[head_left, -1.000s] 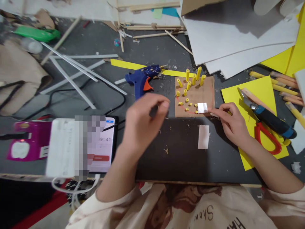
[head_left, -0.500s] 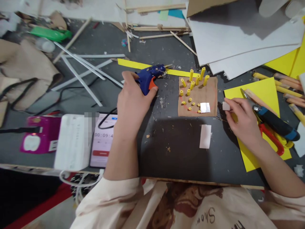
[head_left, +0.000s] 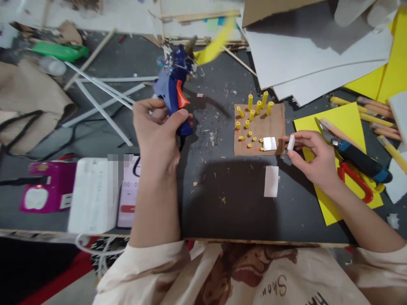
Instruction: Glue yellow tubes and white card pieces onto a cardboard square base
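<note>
My left hand (head_left: pixel 160 127) grips the handle of a blue glue gun (head_left: pixel 173 80) with an orange trigger, raised off the table with its nozzle up. A blurred yellow strip (head_left: pixel 216 44) hangs from the nozzle end. Between the fingertips of my right hand (head_left: pixel 314 156) is a small white piece (head_left: pixel 291 143), held by the right edge of a square cardboard base (head_left: pixel 275 120). On that base stand several yellow tubes (head_left: pixel 258 106) of differing heights, and a shiny silver square (head_left: pixel 269 144) lies near its front right corner. A white rectangle (head_left: pixel 271 181) lies in front of the base.
At right, a utility knife (head_left: pixel 362 159) and red-handled scissors (head_left: pixel 354 184) lie on a yellow sheet (head_left: pixel 324 212). White boards (head_left: pixel 286 63) are stacked behind. Glue sticks (head_left: pixel 103 112), a phone (head_left: pixel 127 199) and a white box (head_left: pixel 92 195) are at left.
My left hand has lifted the glue gun and tipped its nozzle upward, and the yellow strip has come up off the table with it. My right hand has turned the white piece upright near the cardboard.
</note>
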Demonstrator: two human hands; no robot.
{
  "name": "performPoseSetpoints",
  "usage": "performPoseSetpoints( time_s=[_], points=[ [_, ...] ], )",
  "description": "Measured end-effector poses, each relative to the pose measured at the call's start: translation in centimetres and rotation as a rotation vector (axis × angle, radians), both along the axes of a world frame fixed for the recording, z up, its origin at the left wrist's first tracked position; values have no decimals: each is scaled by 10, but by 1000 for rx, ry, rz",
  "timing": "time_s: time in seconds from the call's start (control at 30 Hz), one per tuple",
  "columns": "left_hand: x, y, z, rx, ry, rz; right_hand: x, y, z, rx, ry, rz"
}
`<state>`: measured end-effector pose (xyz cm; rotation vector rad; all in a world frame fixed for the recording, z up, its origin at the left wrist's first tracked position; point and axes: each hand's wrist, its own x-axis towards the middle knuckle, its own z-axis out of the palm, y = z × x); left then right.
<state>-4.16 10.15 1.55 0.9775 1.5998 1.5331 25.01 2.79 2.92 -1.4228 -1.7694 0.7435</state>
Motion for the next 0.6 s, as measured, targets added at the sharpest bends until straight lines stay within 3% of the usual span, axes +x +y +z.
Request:
performPoseSetpoints(
  time_s=[0.1, 0.3, 0.47, 0.6],
  points=[
    [2, 1, 2, -62, -47, 20, -6, 2, -1, -29, 133, 29],
    [6, -3, 10, -159, -157, -25, -8, 9, -9, 94, 73, 34],
    [14, -11, 21, -116, -163, -15, -4, 10, -22, 66, 173, -2],
    [18, -18, 30, -204, -265, -177, -2, 21, -6, 81, 74, 38]
  ],
)
